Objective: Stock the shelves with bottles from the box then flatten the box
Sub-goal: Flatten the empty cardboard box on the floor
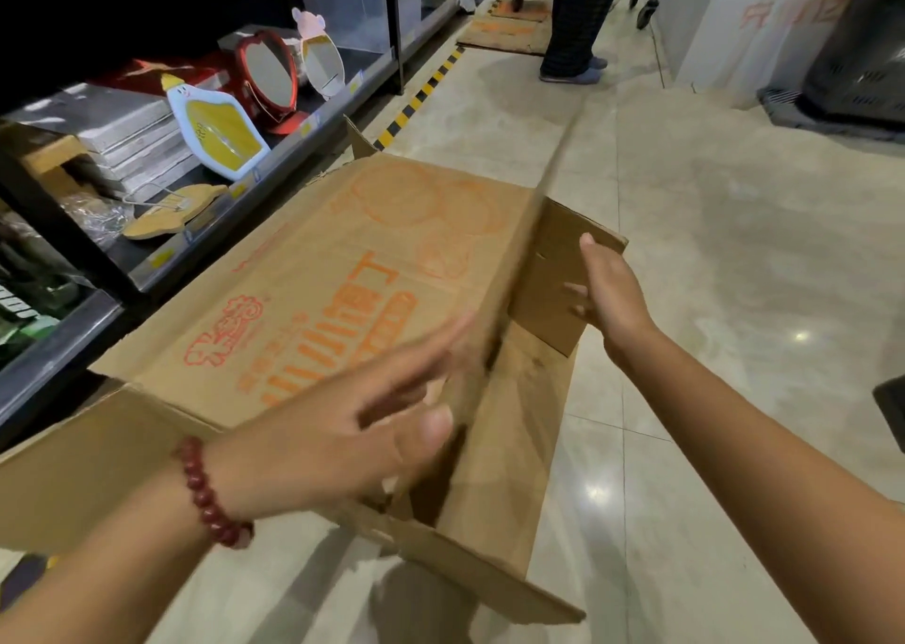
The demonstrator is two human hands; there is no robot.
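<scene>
A brown cardboard box point(313, 276) with orange print is held in front of me, its flaps spread and its body partly collapsed. My left hand point(372, 428), blurred by motion and wearing a red bead bracelet, lies with straight fingers against the printed panel near its folded edge. My right hand point(607, 295) holds the small end flap on the right, fingers behind it and thumb up at its edge. No bottles show inside the box.
Dark shelves point(235, 202) run along the left with mirrors point(269, 75), grey boxes and wooden items. A person's legs point(573, 21) stand further down the aisle by flattened cardboard point(504, 36). A black crate stack point(862, 70) sits far right on the shiny tile floor.
</scene>
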